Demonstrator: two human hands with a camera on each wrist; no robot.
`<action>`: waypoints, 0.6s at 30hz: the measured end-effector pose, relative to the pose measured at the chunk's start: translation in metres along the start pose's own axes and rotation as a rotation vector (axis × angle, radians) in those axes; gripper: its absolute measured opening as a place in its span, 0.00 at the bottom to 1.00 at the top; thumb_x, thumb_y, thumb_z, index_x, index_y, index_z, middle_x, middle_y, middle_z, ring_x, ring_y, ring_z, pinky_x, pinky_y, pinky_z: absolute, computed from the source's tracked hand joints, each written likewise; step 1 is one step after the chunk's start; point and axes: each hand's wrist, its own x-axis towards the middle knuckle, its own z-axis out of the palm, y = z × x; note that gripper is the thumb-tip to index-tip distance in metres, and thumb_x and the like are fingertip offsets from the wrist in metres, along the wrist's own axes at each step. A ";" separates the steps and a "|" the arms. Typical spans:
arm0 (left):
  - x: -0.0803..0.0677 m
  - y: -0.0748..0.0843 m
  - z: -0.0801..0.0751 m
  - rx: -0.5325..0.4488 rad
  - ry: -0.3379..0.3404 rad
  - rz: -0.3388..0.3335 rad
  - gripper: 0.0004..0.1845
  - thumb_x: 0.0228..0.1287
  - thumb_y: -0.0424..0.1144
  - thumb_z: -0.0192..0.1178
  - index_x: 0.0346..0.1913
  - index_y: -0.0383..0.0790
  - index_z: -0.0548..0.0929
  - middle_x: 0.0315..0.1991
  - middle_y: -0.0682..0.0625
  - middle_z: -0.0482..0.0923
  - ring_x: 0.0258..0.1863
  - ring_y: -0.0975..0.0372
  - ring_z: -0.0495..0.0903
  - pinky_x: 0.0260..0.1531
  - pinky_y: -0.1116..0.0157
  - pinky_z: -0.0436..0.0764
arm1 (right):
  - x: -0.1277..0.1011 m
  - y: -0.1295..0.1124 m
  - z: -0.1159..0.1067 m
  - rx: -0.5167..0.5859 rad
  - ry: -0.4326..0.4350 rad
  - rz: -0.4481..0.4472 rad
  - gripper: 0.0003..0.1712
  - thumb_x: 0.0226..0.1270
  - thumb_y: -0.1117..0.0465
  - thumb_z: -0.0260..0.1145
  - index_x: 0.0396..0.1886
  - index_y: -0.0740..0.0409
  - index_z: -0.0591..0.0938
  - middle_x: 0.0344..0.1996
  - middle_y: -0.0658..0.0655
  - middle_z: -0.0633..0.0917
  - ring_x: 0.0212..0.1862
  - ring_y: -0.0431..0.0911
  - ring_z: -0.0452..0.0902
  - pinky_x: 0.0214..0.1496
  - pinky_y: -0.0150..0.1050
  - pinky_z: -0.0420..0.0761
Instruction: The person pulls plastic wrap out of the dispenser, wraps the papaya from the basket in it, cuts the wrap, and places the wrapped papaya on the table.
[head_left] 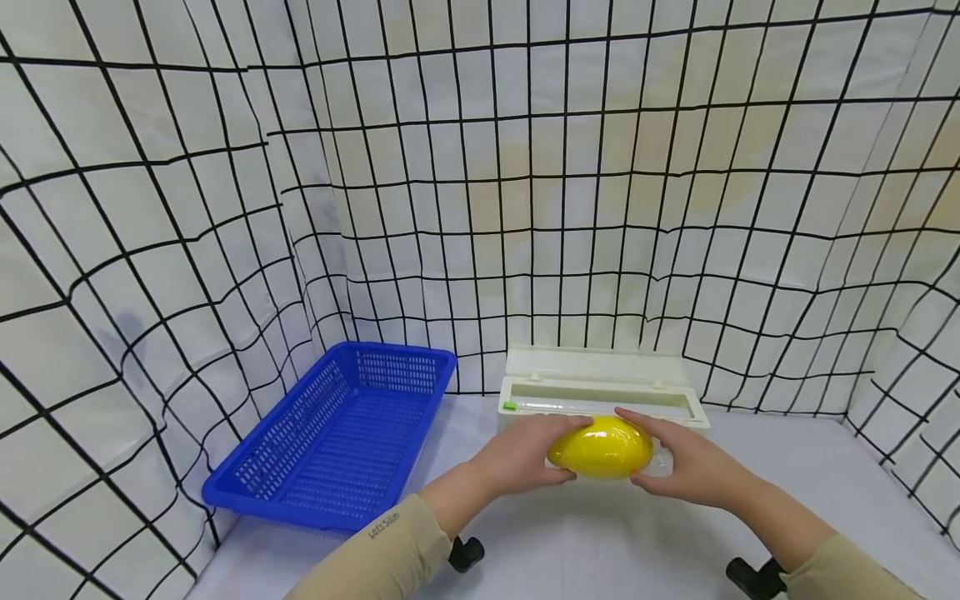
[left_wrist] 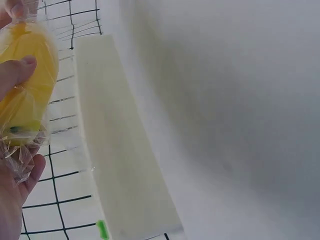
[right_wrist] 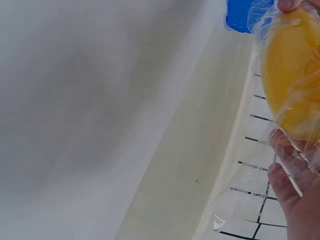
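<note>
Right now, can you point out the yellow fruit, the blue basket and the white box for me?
yellow fruit [head_left: 600, 447]: head view, middle of its wrapped skin.
blue basket [head_left: 258, 433]: head view, left mesh wall.
white box [head_left: 592, 367]: head view, raised lid.

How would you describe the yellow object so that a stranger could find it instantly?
Start at the white table, then find the open cream box right of the blue basket. Just before it, both hands hold a film-wrapped yellow lemon-shaped object, the only yellow thing there.

One yellow mango [head_left: 600, 447]; one blue basket [head_left: 337, 433]; one white dispenser box [head_left: 600, 392]; two hands.
</note>
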 end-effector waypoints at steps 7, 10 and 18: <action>0.007 0.001 -0.012 -0.104 -0.020 -0.040 0.40 0.60 0.50 0.71 0.74 0.61 0.64 0.64 0.62 0.73 0.60 0.66 0.74 0.61 0.62 0.73 | 0.003 0.000 -0.003 -0.089 0.044 -0.056 0.49 0.50 0.45 0.80 0.72 0.40 0.69 0.66 0.52 0.74 0.61 0.53 0.74 0.58 0.57 0.78; 0.010 0.001 -0.016 -0.132 -0.034 -0.064 0.40 0.60 0.50 0.71 0.74 0.62 0.64 0.63 0.62 0.74 0.58 0.67 0.75 0.60 0.62 0.75 | 0.005 -0.001 -0.005 -0.120 0.082 -0.075 0.48 0.49 0.51 0.82 0.71 0.44 0.70 0.64 0.52 0.75 0.58 0.52 0.76 0.56 0.54 0.80; 0.019 -0.001 -0.034 -0.219 -0.063 -0.161 0.40 0.60 0.53 0.70 0.73 0.71 0.62 0.64 0.64 0.73 0.53 0.67 0.76 0.54 0.60 0.78 | 0.011 -0.004 -0.021 -0.128 0.109 -0.047 0.48 0.51 0.50 0.81 0.72 0.46 0.70 0.62 0.52 0.79 0.54 0.48 0.78 0.55 0.53 0.81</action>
